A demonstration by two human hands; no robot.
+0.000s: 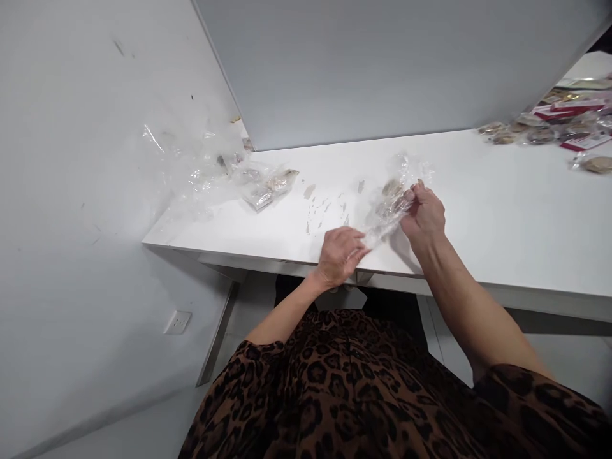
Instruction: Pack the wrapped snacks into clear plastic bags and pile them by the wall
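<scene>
A clear plastic bag (382, 223) stretches between my two hands over the white table. Small beige and brownish items (393, 187) show inside it, too blurred to name. My left hand (340, 255) pinches the bag's near end, close to the table's front edge. Higher up and to the right, my right hand (425, 213) is closed on the bag beside the items. The far end of the plastic lies crumpled beyond my right fingers.
Several clear bags (270, 185) with small items lie left on the white table (502, 217), near loose crumpled plastic (196, 172). A grey panel (382, 70) rises behind. More packaged items (545, 131) crowd the far right. A wall (86, 223) bounds the left.
</scene>
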